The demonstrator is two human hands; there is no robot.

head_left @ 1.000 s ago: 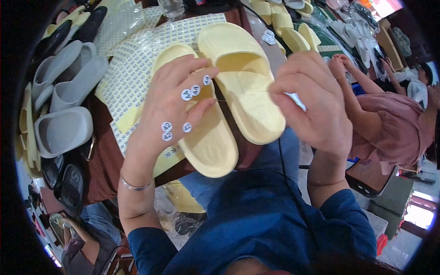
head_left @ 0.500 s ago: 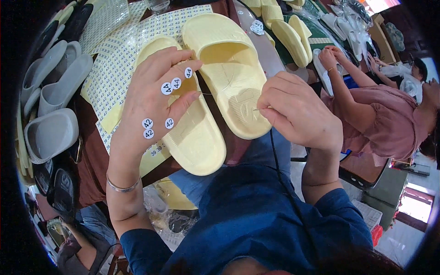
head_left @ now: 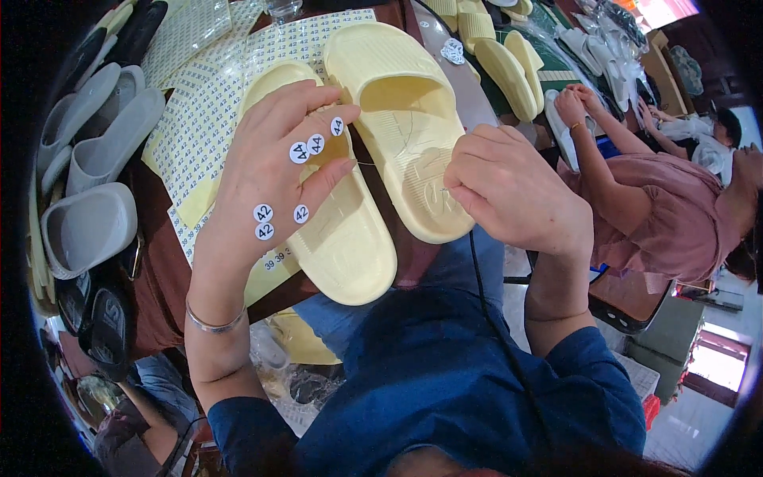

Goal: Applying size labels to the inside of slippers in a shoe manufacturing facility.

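Observation:
Two pale yellow slide sandals lie side by side, toes away from me. My left hand point(head_left: 278, 163), with round number stickers on its back, grips the left slide sandal point(head_left: 354, 258) at its strap, fingers over the top and thumb by the foot opening. The strap is mostly hidden beneath it. A thin thread point(head_left: 365, 164) shows beside my left thumb. Over the heel of the right slide sandal point(head_left: 389, 56), my right hand point(head_left: 517, 187) is closed in a pinch. A short end of thin thread sticks out from its fingertips.
Sticker sheets point(head_left: 191, 151) spread under and left of the slides. Grey slides point(head_left: 89, 230) and black ones point(head_left: 110, 326) line the left edge. More yellow slides point(head_left: 505, 75) lie at the far right, near a person in a pink top point(head_left: 675, 203). A black cable point(head_left: 481, 294) hangs down my front.
Both slides and my left hand have shifted slightly right in the view. My right hand stays pinched in nearly the same place.

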